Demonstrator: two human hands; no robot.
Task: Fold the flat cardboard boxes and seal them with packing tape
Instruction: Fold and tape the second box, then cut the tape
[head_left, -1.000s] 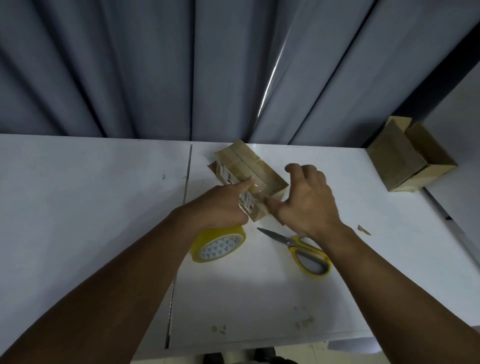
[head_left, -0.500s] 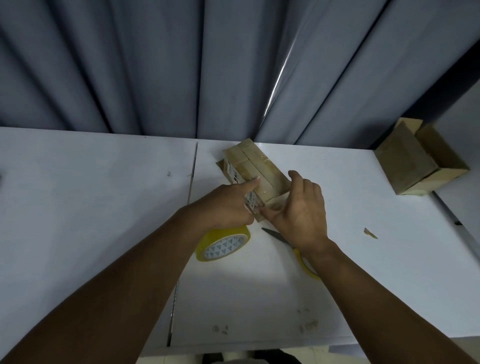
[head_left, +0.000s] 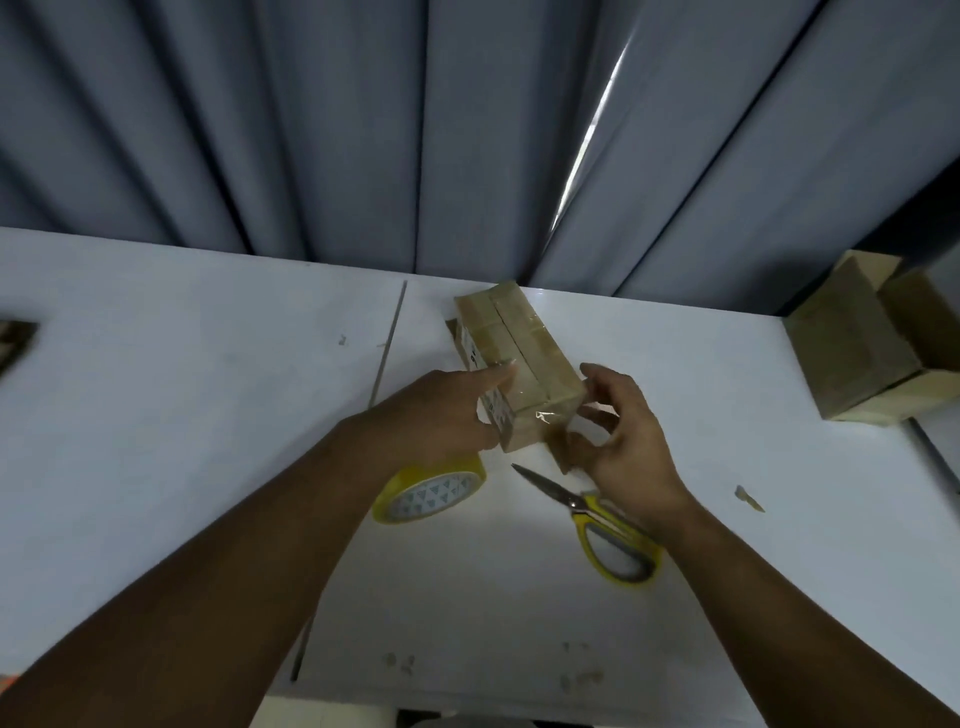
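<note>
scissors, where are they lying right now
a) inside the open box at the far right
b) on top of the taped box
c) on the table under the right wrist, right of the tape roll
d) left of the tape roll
c: the scissors lie flat on the table, their yellow handles partly under the wrist of the right hand, to the right of the tape roll.

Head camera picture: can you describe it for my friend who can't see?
Two bare hands work on a small taped cardboard box on a white table: the left hand presses its top, the right hand curls by its near end. A yellow tape roll and yellow-handled scissors lie in front; a second box sits far right.
</note>
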